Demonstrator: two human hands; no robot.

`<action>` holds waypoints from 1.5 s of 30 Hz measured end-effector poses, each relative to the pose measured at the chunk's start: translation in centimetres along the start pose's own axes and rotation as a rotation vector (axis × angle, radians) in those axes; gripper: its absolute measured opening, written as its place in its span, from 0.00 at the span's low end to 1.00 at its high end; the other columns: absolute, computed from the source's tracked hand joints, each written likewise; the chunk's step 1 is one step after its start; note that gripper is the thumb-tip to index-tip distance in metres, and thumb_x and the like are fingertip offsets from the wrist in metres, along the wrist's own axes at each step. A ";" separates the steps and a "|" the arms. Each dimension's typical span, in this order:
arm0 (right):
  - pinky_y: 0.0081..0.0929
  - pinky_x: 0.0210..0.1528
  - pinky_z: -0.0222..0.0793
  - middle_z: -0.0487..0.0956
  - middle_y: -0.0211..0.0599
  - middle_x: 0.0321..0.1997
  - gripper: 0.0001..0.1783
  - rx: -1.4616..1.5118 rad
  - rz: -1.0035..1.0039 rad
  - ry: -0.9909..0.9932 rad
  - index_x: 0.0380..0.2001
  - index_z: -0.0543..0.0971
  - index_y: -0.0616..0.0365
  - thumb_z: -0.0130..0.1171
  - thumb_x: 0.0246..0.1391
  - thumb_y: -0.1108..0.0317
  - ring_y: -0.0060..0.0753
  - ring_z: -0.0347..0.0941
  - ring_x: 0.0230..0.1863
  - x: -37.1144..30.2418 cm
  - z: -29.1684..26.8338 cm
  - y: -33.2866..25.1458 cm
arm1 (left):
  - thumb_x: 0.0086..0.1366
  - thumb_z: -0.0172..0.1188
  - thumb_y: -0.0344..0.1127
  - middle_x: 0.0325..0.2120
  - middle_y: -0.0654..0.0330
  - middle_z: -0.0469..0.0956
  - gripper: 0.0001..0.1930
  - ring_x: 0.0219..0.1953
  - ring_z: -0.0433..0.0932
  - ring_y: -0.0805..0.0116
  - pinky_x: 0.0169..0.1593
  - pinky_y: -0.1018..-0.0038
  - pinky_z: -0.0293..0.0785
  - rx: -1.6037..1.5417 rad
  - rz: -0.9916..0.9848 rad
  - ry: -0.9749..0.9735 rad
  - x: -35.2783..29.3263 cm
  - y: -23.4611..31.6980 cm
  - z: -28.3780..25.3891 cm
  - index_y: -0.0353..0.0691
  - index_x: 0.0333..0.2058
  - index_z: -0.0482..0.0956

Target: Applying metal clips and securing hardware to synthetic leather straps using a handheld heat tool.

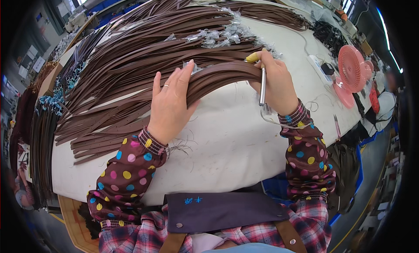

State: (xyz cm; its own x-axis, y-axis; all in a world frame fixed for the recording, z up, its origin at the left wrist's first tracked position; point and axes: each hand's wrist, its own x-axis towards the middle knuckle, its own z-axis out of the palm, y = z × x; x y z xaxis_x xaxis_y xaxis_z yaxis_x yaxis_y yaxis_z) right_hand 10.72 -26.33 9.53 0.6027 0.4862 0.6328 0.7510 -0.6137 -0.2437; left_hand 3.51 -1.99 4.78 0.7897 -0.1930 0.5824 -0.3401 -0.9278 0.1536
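My right hand (276, 85) is closed round the right end of a bundle of brown straps (224, 76), which look like leather belts. A slim silver pen-like tool (262, 87) with a thin cable is also in it, upright between the fingers. One fingertip wears a yellow cover (252, 57). My left hand (171, 102) rests against the bundle's left part with its fingers stretched out, a ring on one of them. The bundle arches above the white table (227, 144); its far-left ends fan out flat. What lies inside my right palm is hidden.
More brown straps (144, 48) are piled behind, with clear plastic wrapping (227, 37) at their ends. A pink fan (352, 69) and a white power strip (318, 69) stand at the right. Dark straps with blue ties (56, 100) hang over the left edge. Loose threads lie near my left wrist.
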 end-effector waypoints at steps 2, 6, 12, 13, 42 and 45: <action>0.31 0.45 0.62 0.78 0.31 0.32 0.27 -0.005 0.021 -0.047 0.42 0.68 0.52 0.69 0.38 0.71 0.35 0.76 0.37 -0.1 0.3 0.6 | 0.49 0.70 0.43 0.46 0.48 0.75 0.40 0.48 0.74 0.53 0.56 0.59 0.64 -0.076 -0.005 -0.073 1.3 -1.4 0.1 0.42 0.59 0.61; 0.37 0.52 0.60 0.78 0.30 0.30 0.27 -0.063 0.011 -0.139 0.44 0.67 0.52 0.70 0.42 0.61 0.36 0.76 0.38 -0.7 0.8 2.4 | 0.57 0.63 0.46 0.27 0.49 0.79 0.25 0.32 0.78 0.49 0.40 0.62 0.73 -0.336 -0.154 -0.362 2.9 -2.6 -1.3 0.38 0.48 0.70; 0.34 0.52 0.62 0.80 0.31 0.34 0.24 -0.081 0.079 -0.011 0.42 0.70 0.55 0.67 0.46 0.59 0.37 0.74 0.42 -1.1 1.0 4.5 | 0.60 0.60 0.52 0.20 0.54 0.78 0.26 0.25 0.78 0.60 0.34 0.68 0.73 -0.330 -0.236 -0.724 4.3 -3.4 -1.8 0.37 0.47 0.72; 0.34 0.52 0.62 0.80 0.31 0.34 0.24 -0.075 0.081 -0.015 0.42 0.70 0.55 0.67 0.46 0.59 0.37 0.74 0.42 -1.1 1.2 4.2 | 0.60 0.60 0.52 0.20 0.54 0.78 0.26 0.25 0.78 0.60 0.34 0.68 0.73 -0.329 -0.241 -0.729 4.1 -3.6 -1.8 0.37 0.47 0.72; 0.34 0.51 0.67 0.75 0.45 0.49 0.44 0.482 0.085 -0.344 0.55 0.63 0.59 0.75 0.36 0.61 0.48 0.71 0.49 -1.1 7.0 2.5 | 0.54 0.64 0.28 0.31 0.56 0.78 0.19 0.32 0.76 0.71 0.40 0.77 0.72 -0.463 -0.128 -0.562 5.1 -1.5 -6.3 0.32 0.45 0.70; 0.34 0.47 0.68 0.77 0.44 0.43 0.37 0.522 0.105 -0.310 0.52 0.65 0.58 0.73 0.38 0.66 0.48 0.73 0.44 -1.6 7.8 1.7 | 0.54 0.64 0.27 0.32 0.57 0.76 0.22 0.33 0.75 0.73 0.40 0.77 0.72 -0.611 -0.132 -0.529 4.3 -2.6 -5.5 0.32 0.48 0.69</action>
State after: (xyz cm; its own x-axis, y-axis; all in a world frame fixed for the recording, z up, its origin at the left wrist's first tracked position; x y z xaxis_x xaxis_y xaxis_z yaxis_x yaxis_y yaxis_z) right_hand 13.14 -23.27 2.37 0.6718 0.6463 0.3620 0.6693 -0.3203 -0.6704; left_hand 4.96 1.33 11.31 0.9272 -0.3613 0.0988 -0.3251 -0.6454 0.6911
